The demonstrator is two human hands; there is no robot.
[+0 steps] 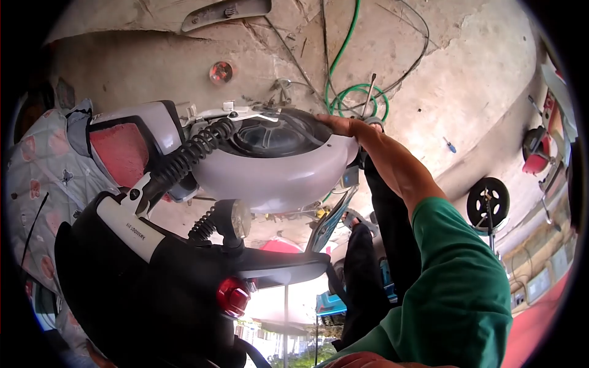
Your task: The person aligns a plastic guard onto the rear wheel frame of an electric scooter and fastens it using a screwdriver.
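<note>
My right hand [338, 124] reaches over from the right side, its fingers closed round the end of the silver-pink fender [276, 178]. The fender curves around a dark wheel [270, 132] with a black hub. A black coil-spring shock absorber [196, 150] runs from the wheel to a white bracket on the scooter's black tail [141, 288]. A red tail light [234, 297] and a round clear lamp [241, 221] sit on that tail. Only a sliver of skin, perhaps my left hand [98, 357], shows under the tail at the bottom left; its fingers are hidden.
A green hose [353, 98] and dark cables lie on the concrete floor beside a long-shafted tool [369, 95]. A small blue-handled tool [451, 146] lies farther right, near a loose black wheel [489, 201]. A red-patterned bowl [221, 72] and a grey trim piece [227, 12] are above.
</note>
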